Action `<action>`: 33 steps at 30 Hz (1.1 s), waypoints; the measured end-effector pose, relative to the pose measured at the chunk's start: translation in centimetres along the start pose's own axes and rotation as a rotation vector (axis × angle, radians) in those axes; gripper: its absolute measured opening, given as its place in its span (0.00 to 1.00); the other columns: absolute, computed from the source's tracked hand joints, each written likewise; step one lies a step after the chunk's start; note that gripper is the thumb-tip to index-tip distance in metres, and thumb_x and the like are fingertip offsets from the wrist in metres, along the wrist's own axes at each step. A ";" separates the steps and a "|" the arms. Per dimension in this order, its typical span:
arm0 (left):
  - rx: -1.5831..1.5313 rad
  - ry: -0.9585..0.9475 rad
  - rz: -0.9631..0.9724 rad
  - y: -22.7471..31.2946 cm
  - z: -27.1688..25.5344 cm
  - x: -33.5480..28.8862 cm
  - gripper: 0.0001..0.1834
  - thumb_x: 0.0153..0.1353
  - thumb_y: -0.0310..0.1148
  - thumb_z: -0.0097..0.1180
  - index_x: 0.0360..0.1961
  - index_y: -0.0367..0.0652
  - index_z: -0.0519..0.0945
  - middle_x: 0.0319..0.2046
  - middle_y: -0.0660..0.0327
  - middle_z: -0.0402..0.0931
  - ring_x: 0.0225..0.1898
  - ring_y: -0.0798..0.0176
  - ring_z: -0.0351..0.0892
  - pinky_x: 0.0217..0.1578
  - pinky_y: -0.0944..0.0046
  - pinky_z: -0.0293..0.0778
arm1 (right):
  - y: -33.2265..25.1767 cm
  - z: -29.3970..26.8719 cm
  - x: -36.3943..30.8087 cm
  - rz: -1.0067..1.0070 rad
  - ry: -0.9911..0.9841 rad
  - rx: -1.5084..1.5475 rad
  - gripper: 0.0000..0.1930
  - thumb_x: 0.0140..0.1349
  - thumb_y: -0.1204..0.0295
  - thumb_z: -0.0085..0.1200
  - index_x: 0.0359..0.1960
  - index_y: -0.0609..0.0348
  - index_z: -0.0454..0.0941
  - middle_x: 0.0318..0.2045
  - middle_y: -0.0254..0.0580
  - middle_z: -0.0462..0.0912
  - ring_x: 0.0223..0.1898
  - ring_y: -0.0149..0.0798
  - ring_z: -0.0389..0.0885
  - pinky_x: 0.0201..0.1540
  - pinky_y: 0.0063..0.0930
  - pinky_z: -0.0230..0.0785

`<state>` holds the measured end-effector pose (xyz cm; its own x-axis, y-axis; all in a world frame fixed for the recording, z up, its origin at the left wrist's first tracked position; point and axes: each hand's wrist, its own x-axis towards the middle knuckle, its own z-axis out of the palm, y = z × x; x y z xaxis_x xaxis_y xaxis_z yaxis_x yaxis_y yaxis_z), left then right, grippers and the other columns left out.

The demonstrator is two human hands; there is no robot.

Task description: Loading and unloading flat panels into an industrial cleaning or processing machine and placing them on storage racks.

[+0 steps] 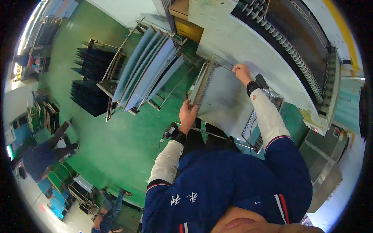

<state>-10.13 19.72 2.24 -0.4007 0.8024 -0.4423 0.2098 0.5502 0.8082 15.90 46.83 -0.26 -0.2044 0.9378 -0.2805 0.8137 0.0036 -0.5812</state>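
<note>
In front of me is a metal rack (204, 86) with toothed, comb-like bars along its sides, and a smooth grey panel (227, 95) spans its middle. My left hand (188, 115) is at the rack's left side, its fingers bent around the edge by the toothed bar. At the far side, my right hand (242, 73) closes over the thin metal rail (225, 63), near the panel's far corner. The exact fingertip contact is hard to see on both hands. Small black devices are strapped to both my wrists.
Left of me, a slotted rack holds several upright blue-grey panels (145, 70); dark panels (91, 83) stand beyond it. A pale machine with a row of rollers (285, 44) fills the right. Two other people (39, 157) are on the green floor (116, 155) at far left and lower left.
</note>
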 end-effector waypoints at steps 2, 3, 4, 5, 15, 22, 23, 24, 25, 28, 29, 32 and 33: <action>0.090 0.007 -0.022 -0.5 1.0 0.1 0.28 0.51 0.40 0.62 0.50 0.37 0.71 0.35 0.55 0.80 0.39 0.55 0.80 0.40 0.58 0.72 | 1.5 -0.8 -1.4 -0.087 0.037 -0.008 0.06 0.52 0.71 0.51 0.27 0.58 0.80 0.26 0.44 0.82 0.27 0.38 0.80 0.31 0.32 0.68; 0.097 -0.004 -0.038 -0.9 0.7 -0.1 0.27 0.51 0.40 0.62 0.50 0.38 0.71 0.35 0.56 0.80 0.38 0.55 0.80 0.40 0.58 0.73 | 2.4 -0.8 -2.9 -0.018 0.065 0.049 0.07 0.53 0.70 0.52 0.28 0.59 0.80 0.26 0.45 0.82 0.28 0.40 0.80 0.31 0.32 0.68; 0.102 -0.016 -0.053 -1.2 0.4 -0.3 0.27 0.51 0.40 0.61 0.50 0.39 0.71 0.34 0.57 0.81 0.37 0.55 0.80 0.39 0.58 0.73 | 3.5 -1.2 -4.6 0.050 0.095 0.106 0.08 0.53 0.69 0.52 0.28 0.59 0.80 0.25 0.47 0.81 0.28 0.42 0.80 0.31 0.33 0.68; 0.107 0.000 -0.068 -1.9 -1.3 -0.6 0.27 0.51 0.40 0.61 0.50 0.39 0.71 0.34 0.57 0.81 0.37 0.55 0.80 0.39 0.58 0.73 | 2.1 -1.1 -6.6 0.054 0.119 0.028 0.09 0.54 0.67 0.52 0.29 0.60 0.79 0.26 0.48 0.81 0.28 0.45 0.80 0.32 0.35 0.68; 0.110 0.081 -0.131 -1.1 1.3 -2.4 0.22 0.47 0.42 0.62 0.41 0.39 0.77 0.32 0.54 0.80 0.33 0.54 0.80 0.36 0.59 0.73 | 25.6 -11.8 -29.0 0.641 0.329 -0.388 0.29 0.52 0.56 0.58 0.49 0.69 0.74 0.51 0.58 0.75 0.55 0.55 0.70 0.56 0.44 0.62; 0.178 0.089 -0.310 -1.3 -4.6 -8.9 0.20 0.45 0.42 0.59 0.37 0.39 0.78 0.36 0.49 0.79 0.41 0.47 0.79 0.40 0.54 0.73 | 27.9 -9.5 -44.2 0.480 -0.060 0.243 0.28 0.60 0.53 0.52 0.55 0.63 0.71 0.43 0.41 0.80 0.43 0.40 0.77 0.41 0.34 0.71; 0.142 0.062 -0.346 -1.0 -4.3 -10.0 0.21 0.45 0.43 0.59 0.37 0.40 0.78 0.37 0.51 0.80 0.41 0.48 0.79 0.41 0.54 0.74 | 31.2 -9.5 -44.4 0.534 -0.120 0.150 0.29 0.61 0.53 0.51 0.57 0.61 0.70 0.43 0.40 0.80 0.43 0.39 0.77 0.41 0.34 0.71; 0.111 0.080 -0.409 -1.6 -5.0 -12.1 0.21 0.46 0.44 0.60 0.38 0.41 0.78 0.37 0.52 0.80 0.41 0.49 0.79 0.41 0.55 0.74 | 28.6 -8.6 -43.4 0.675 -0.068 0.389 0.27 0.62 0.54 0.50 0.58 0.58 0.69 0.45 0.40 0.79 0.43 0.39 0.77 0.41 0.34 0.71; 0.068 0.080 -0.453 -1.8 -5.2 -13.7 0.21 0.47 0.44 0.61 0.38 0.41 0.79 0.38 0.53 0.80 0.41 0.50 0.79 0.41 0.55 0.74 | 26.2 -9.0 -43.0 0.835 -0.003 0.617 0.26 0.64 0.56 0.48 0.60 0.55 0.68 0.47 0.40 0.78 0.43 0.40 0.77 0.41 0.34 0.72; -0.100 0.037 -0.298 1.3 -0.7 -16.1 0.17 0.45 0.37 0.56 0.35 0.37 0.79 0.36 0.46 0.79 0.41 0.46 0.79 0.41 0.54 0.74 | 47.5 -14.8 -47.9 0.924 -0.150 0.756 0.27 0.64 0.54 0.47 0.63 0.47 0.63 0.51 0.40 0.76 0.43 0.42 0.77 0.42 0.35 0.73; -0.060 0.103 -0.317 0.9 -1.1 -19.0 0.18 0.45 0.38 0.56 0.35 0.38 0.79 0.35 0.47 0.79 0.40 0.46 0.79 0.41 0.55 0.74 | 43.8 -11.6 -46.5 0.918 -0.079 0.838 0.28 0.64 0.54 0.47 0.64 0.46 0.61 0.51 0.41 0.76 0.42 0.43 0.77 0.41 0.34 0.73; -0.117 0.216 -0.360 -1.1 -1.5 -25.0 0.19 0.44 0.40 0.56 0.36 0.39 0.79 0.34 0.48 0.79 0.40 0.46 0.79 0.40 0.54 0.74 | 25.9 -13.0 -47.8 0.701 -0.058 0.856 0.30 0.62 0.52 0.47 0.65 0.44 0.59 0.52 0.41 0.75 0.42 0.43 0.76 0.41 0.36 0.73; -0.154 0.194 -0.340 -0.9 -1.0 -25.7 0.19 0.44 0.41 0.56 0.36 0.39 0.79 0.34 0.48 0.79 0.39 0.46 0.79 0.39 0.54 0.73 | 23.4 -13.9 -48.8 0.540 -0.038 0.859 0.32 0.61 0.50 0.48 0.66 0.44 0.58 0.53 0.42 0.74 0.43 0.43 0.76 0.43 0.38 0.73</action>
<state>-0.90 -1.60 13.30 -0.5875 0.5144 -0.6248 -0.0934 0.7238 0.6837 52.48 5.95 10.49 0.0455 0.7282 -0.6838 0.1396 -0.6825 -0.7175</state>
